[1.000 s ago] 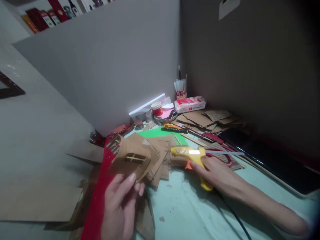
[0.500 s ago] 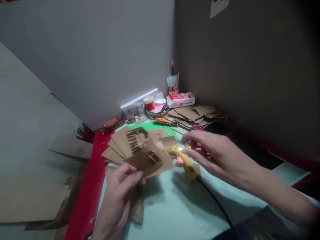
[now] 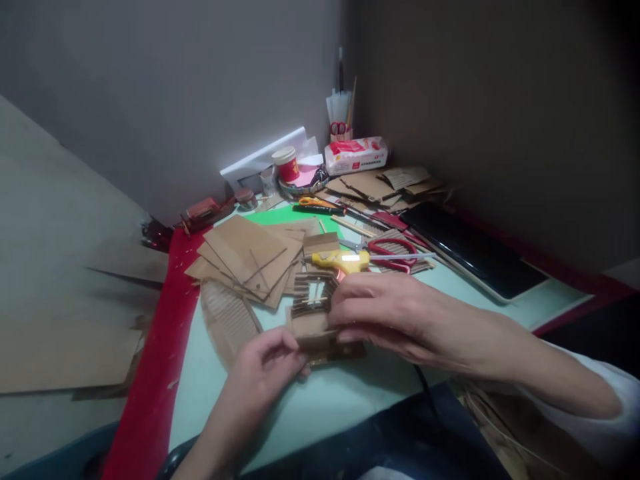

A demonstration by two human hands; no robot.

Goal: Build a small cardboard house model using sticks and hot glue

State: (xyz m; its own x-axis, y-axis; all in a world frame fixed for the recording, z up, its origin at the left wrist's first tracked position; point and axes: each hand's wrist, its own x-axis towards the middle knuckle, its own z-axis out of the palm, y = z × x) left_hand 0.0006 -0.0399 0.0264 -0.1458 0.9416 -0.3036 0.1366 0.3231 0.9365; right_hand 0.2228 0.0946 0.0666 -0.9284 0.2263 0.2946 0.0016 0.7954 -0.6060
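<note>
In front of me is a small cardboard model [image 3: 314, 325], with a slatted, corrugated part at its far end and a brown base at the near side. My left hand [image 3: 273, 367] pinches its near left edge between thumb and fingers. From the right, my right hand [image 3: 393, 313] closes on its right side, fingers bent and partly hiding it. Just beyond lies a yellow hot glue gun [image 3: 340, 259] with a pale glue stick out of its back. Red-handled scissors [image 3: 393, 252] lie behind the glue stick.
Flat cardboard sheets [image 3: 245, 253] are stacked left of the model, beside a rounded corrugated piece [image 3: 227, 323]. A black tablet-like device [image 3: 473, 247] lies at right. Farther back are a green sheet [image 3: 273, 215], a paper cup [image 3: 286, 165], a tissue pack [image 3: 356, 155] and cardboard scraps [image 3: 363, 187].
The cardboard model has come down and turned in my left hand. My right hand has moved from beside the glue gun onto the model's right side. The view has tilted down.
</note>
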